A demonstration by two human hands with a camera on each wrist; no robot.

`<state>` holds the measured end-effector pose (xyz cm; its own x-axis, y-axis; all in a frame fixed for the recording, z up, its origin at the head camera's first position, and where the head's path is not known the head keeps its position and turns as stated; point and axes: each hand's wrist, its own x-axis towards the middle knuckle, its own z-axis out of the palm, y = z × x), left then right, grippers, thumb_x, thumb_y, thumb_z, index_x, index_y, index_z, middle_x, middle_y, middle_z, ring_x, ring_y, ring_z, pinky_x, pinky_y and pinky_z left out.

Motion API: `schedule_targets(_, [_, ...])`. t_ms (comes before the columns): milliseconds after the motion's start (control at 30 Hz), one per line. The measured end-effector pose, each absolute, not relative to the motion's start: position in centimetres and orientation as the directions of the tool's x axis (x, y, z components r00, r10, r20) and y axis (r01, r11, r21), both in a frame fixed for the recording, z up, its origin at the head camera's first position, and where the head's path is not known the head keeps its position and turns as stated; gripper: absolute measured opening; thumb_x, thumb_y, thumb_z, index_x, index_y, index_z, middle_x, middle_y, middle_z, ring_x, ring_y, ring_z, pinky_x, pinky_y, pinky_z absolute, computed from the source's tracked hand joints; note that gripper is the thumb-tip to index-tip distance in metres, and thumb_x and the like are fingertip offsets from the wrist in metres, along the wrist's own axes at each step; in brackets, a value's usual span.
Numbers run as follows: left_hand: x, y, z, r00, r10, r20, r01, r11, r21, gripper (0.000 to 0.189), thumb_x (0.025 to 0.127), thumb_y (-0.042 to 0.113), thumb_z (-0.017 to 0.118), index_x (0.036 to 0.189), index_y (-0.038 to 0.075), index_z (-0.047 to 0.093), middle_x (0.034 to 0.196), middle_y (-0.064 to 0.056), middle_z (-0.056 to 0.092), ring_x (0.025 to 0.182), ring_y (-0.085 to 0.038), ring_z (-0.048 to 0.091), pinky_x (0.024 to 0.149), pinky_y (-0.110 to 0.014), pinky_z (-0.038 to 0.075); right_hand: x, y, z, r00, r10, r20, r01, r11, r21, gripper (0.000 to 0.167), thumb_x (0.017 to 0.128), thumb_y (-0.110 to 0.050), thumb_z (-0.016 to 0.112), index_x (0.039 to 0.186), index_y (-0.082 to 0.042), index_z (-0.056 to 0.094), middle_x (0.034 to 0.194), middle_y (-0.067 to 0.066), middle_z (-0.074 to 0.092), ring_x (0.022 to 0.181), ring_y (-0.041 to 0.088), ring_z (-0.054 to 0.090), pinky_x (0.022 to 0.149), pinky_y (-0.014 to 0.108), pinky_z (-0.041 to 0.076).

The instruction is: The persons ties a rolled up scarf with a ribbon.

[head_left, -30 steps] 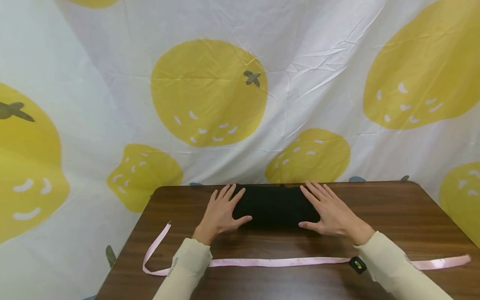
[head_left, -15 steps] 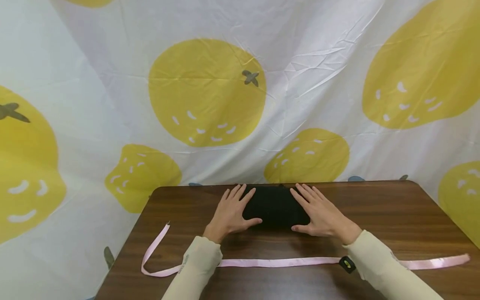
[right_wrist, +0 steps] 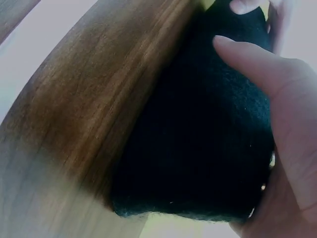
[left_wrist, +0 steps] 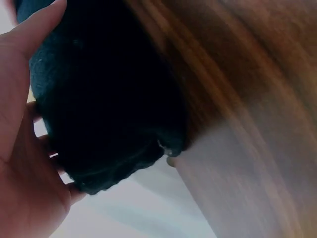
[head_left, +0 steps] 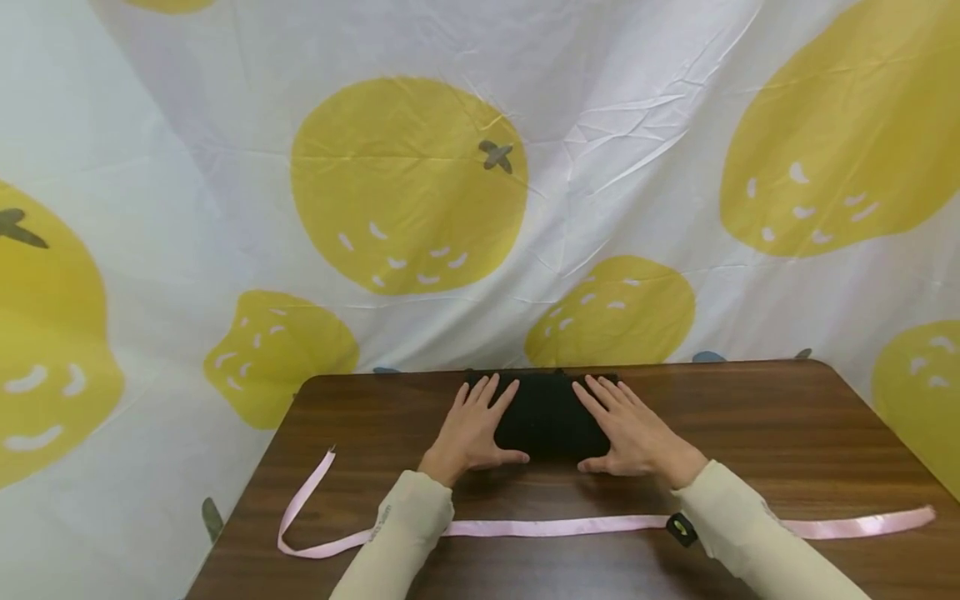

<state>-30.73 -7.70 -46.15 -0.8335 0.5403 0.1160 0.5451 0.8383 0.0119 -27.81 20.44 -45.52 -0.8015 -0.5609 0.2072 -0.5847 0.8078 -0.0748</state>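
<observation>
A black, fuzzy-edged bundle of cloth [head_left: 551,417], folded or rolled, lies at the table's far edge. My left hand [head_left: 471,429] rests on its left part with fingers spread and straight. On the right part rests my right hand [head_left: 637,433], spread in the same way. Both thumbs lie along the near side of the cloth, pointing toward each other. In the left wrist view, the cloth [left_wrist: 109,94] has a ragged end, and fingertips show behind it. The right wrist view shows the thumb [right_wrist: 247,59] over the cloth, while most of that hand's fingers are hidden.
A pink satin ribbon [head_left: 555,527] runs across the brown wooden table [head_left: 787,433] in front of the cloth, curling up at the left under my sleeve [head_left: 408,517]. A lemon-printed curtain [head_left: 600,183] hangs right behind the table. A small black device [head_left: 681,530] sits at my right wrist.
Both hands have slid inward over the cloth, closer to each other, so more of its outer ends lies outside them. The ribbon has stayed in place. The head view has shifted slightly.
</observation>
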Motion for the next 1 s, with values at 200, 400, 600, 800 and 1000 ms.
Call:
schedule_targets(200, [-31.5,-7.7,-46.6,-0.828,0.547,0.121,0.548,0.836,-0.031,0.121,0.069,0.077,0.071,0.16,0.024,0.011,0.163,-0.013,0.023,0.15,-0.029,0.022,0.121,-0.051,0.015,-28.5,20.4,-45.6,-0.815,-0.555,0.165,-0.574,0.812,-0.104,0.117,0.07,-0.056,0.083,0.154,0.001,0.025,0.155,0.03,0.029,0.142,0.048,0.03,0.115,0.061,0.021])
schedule_targets(400, [-32.0,-7.5,-47.2,-0.827,0.553,0.107,0.55,0.833,-0.057,0.134,0.06,0.077,0.077,0.16,0.022,0.007,0.163,-0.014,0.022,0.149,-0.031,0.024,0.12,-0.053,0.017,-29.2,20.3,-45.7,-0.835,-0.542,0.097,-0.551,0.822,-0.146,0.123,0.066,-0.057,0.085,0.154,0.001,0.022,0.155,0.03,0.029,0.143,0.047,0.029,0.116,0.061,0.019])
schedule_targets(600, [-32.4,-7.4,-47.5,-0.806,0.576,0.134,0.569,0.817,-0.093,0.138,0.053,0.075,0.082,0.16,0.018,0.014,0.158,-0.016,0.032,0.144,-0.032,0.033,0.117,-0.054,0.025,-29.9,20.3,-46.3,-0.848,-0.526,0.062,-0.528,0.83,-0.181,0.131,0.06,-0.061,0.087,0.155,0.001,0.02,0.156,0.029,0.029,0.143,0.046,0.028,0.116,0.061,0.019])
schedule_targets(800, [-33.1,-7.3,-47.5,-0.795,0.593,0.124,0.57,0.802,-0.179,0.142,0.05,0.076,0.082,0.16,0.018,0.013,0.157,-0.014,0.035,0.142,-0.031,0.038,0.115,-0.052,0.029,-30.5,20.3,-46.4,-0.858,-0.513,0.012,-0.503,0.837,-0.217,0.137,0.057,-0.065,0.086,0.156,-0.002,0.016,0.158,0.028,0.025,0.144,0.048,0.024,0.117,0.06,0.015])
schedule_targets(1000, [-33.8,-7.2,-47.2,-0.802,0.59,0.092,0.566,0.8,-0.201,0.145,0.048,0.076,0.082,0.16,0.019,0.01,0.157,-0.013,0.036,0.14,-0.029,0.04,0.115,-0.05,0.031,-31.0,20.4,-46.4,-0.86,-0.51,-0.003,-0.495,0.836,-0.238,0.138,0.056,-0.064,0.087,0.157,-0.003,0.015,0.158,0.029,0.024,0.144,0.049,0.022,0.117,0.06,0.015])
